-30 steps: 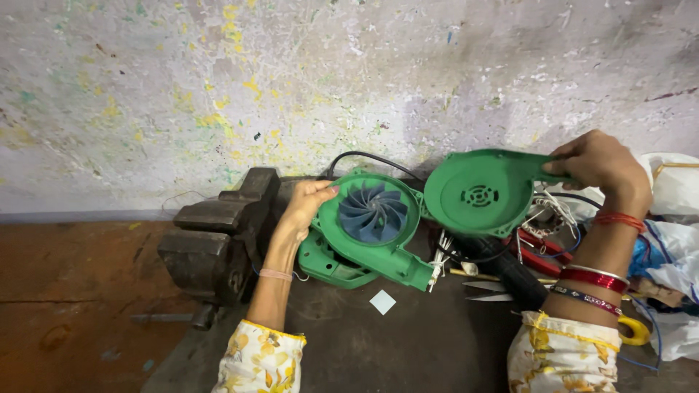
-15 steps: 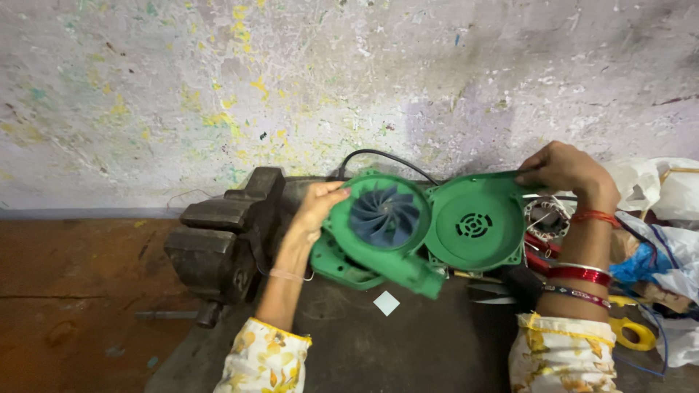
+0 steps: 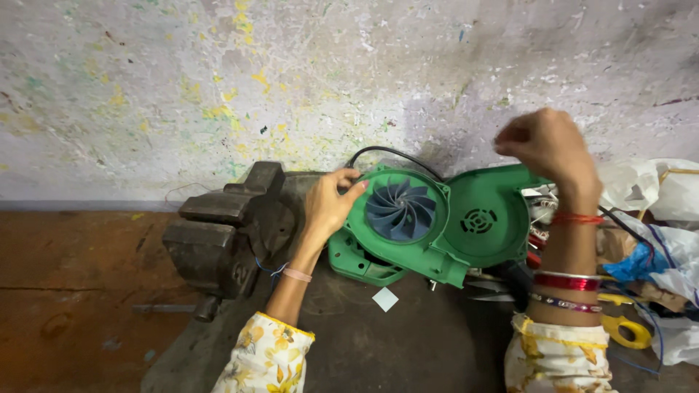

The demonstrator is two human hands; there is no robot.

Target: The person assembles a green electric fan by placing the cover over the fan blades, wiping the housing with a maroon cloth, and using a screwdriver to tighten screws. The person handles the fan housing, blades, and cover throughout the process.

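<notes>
cover: the green cover (image 3: 484,218) now lies beside the fan housing (image 3: 399,211), lowered from its raised tilt.
right hand: the right hand (image 3: 547,145) has let go, lifted above it.

Left hand (image 3: 328,207) grips the rim of the green blower housing (image 3: 378,251), which lies open on the dark bench (image 3: 378,349) with its blue-grey impeller (image 3: 399,209) exposed. Right hand (image 3: 547,145) is raised, blurred, above the green cover half (image 3: 480,222), which sits just beside the impeller; grip cannot be told. Dark iron vise (image 3: 222,236) left of the housing, black cable (image 3: 393,154) behind it, small white scrap (image 3: 385,298) in front
</notes>
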